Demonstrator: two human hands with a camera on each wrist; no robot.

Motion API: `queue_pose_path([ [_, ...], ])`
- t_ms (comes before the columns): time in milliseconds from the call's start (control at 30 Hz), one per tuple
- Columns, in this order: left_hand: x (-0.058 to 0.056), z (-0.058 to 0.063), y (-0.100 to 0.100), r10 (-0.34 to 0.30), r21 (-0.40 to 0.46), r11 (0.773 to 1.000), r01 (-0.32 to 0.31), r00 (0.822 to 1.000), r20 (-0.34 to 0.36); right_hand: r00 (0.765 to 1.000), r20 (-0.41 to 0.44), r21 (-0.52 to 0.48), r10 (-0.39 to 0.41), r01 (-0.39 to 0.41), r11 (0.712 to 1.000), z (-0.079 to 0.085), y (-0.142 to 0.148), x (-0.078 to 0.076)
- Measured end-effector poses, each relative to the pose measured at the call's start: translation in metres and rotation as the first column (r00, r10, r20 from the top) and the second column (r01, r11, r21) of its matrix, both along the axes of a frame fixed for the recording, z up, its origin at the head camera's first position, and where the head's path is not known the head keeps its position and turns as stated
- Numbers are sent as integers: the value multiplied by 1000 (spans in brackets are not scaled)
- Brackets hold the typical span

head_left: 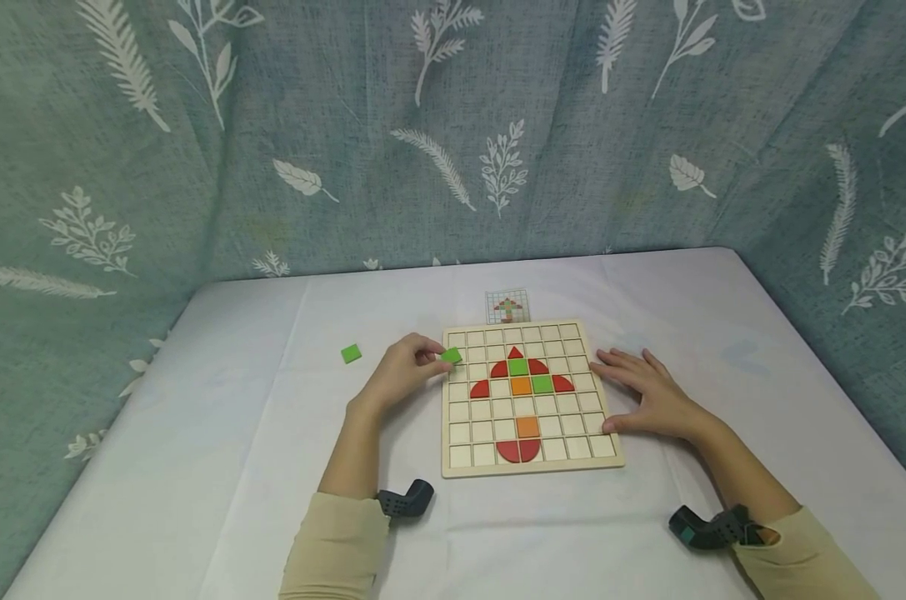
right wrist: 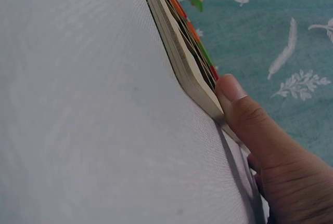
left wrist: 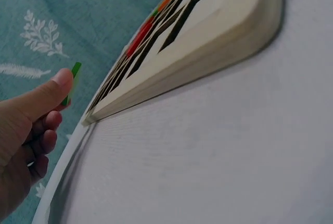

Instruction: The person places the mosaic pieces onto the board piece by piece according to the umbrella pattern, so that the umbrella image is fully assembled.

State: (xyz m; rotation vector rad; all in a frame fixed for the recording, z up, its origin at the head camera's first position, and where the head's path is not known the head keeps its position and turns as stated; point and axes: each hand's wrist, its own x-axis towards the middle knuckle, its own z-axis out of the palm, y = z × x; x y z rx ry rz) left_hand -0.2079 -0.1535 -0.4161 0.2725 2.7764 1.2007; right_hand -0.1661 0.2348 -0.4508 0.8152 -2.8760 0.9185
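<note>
My left hand (head_left: 402, 372) pinches a green square tile (head_left: 452, 357) between thumb and fingers, over the left edge of a wooden grid board (head_left: 535, 472). In the left wrist view, that tile (left wrist: 76, 78) stands out edge-on past the thumb. On the board lie red quarter-round pieces (head_left: 508, 451), a red triangle (head_left: 515, 353), green squares (head_left: 543, 383) and orange squares (head_left: 528, 427), forming a rocket-like figure. My right hand (head_left: 651, 398) rests at the board's right side with fingers spread, its thumb (right wrist: 231, 89) on the rim.
Left of the board, a loose green square tile (head_left: 351, 353) lies on the white-covered table (head_left: 197, 467). Just beyond the board's far edge is a small pattern card (head_left: 508, 307) with a similar figure. A leaf-printed blue-green cloth (head_left: 362, 167) hangs behind the table.
</note>
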Motion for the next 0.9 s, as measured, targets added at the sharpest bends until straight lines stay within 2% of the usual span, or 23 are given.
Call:
queue_pose_path([
  [400,6,4,16,-101,5,995,102,993,-62,1000,13,-3,-4,4,1000,0,0,0],
  [600,11,13,24,-179,-13,984,179,977,-118,1000,7,-1,-3,3,1000,0,-1,1],
  [900,20,28,35,-246,-27,969,245,954,-173,1000,7,-1,-4,4,1000,2,-1,2],
])
